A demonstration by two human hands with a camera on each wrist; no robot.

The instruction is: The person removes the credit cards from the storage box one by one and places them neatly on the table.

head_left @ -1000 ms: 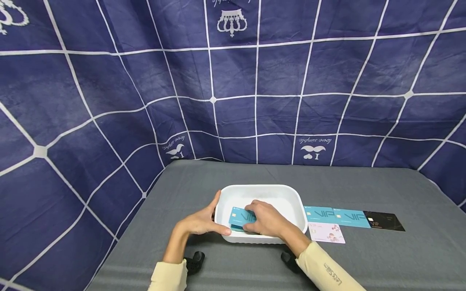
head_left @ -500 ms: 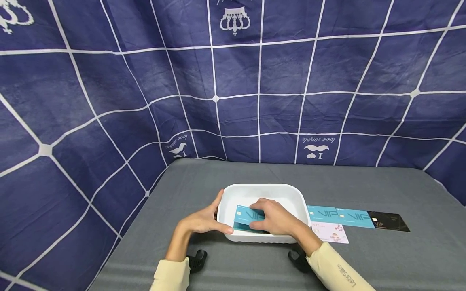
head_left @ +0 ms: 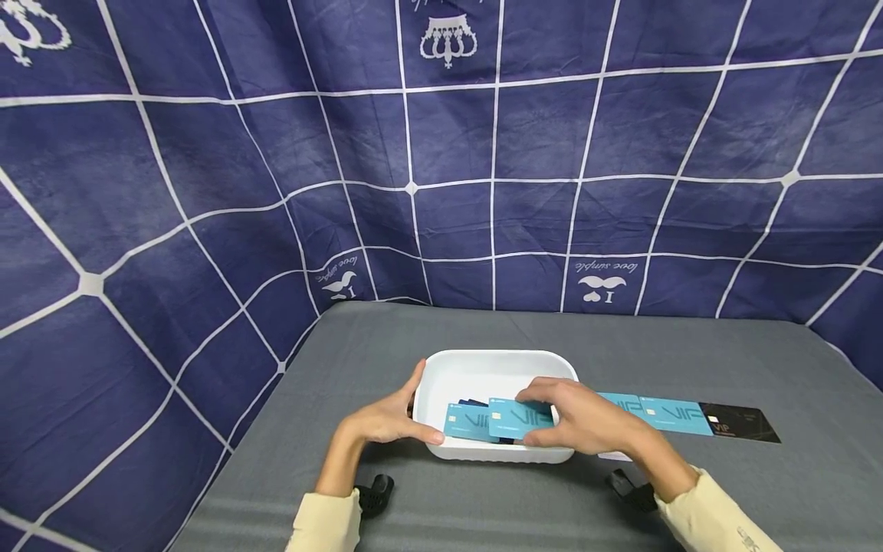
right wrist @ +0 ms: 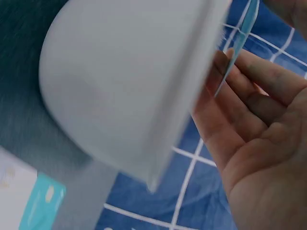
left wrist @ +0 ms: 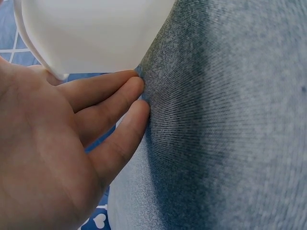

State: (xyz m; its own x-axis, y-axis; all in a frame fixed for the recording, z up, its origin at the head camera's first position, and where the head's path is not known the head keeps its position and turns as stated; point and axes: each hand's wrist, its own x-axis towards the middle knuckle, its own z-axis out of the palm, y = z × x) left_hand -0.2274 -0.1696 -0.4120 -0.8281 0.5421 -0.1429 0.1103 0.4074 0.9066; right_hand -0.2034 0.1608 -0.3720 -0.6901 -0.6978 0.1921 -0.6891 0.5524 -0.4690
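Observation:
My right hand [head_left: 582,414] pinches a teal VIP card [head_left: 516,418] by its right end, above the right part of a white plastic tray [head_left: 438,376]. In the right wrist view the held card [right wrist: 244,28] shows edge-on beside the tray's wall [right wrist: 124,72]. Another teal VIP card [head_left: 465,422] lies inside the tray at its near left, with dark blue card edges [head_left: 476,402] showing behind it. At the tray's left corner rests my left hand [head_left: 382,414], thumb on the near rim. Its fingers [left wrist: 115,105] extend fairly straight against the tray's outside.
Right of the tray, a row of two teal VIP cards [head_left: 676,415] and a black VIP card [head_left: 740,422] lies on the grey cloth [head_left: 483,506]. A pink card [head_left: 614,456] is mostly hidden under my right hand. A blue checked curtain [head_left: 531,222] stands behind.
My right hand has slid a teal card off the cards in the tray and carried it rightward, uncovering another teal card. The left hand keeps its place on the tray.

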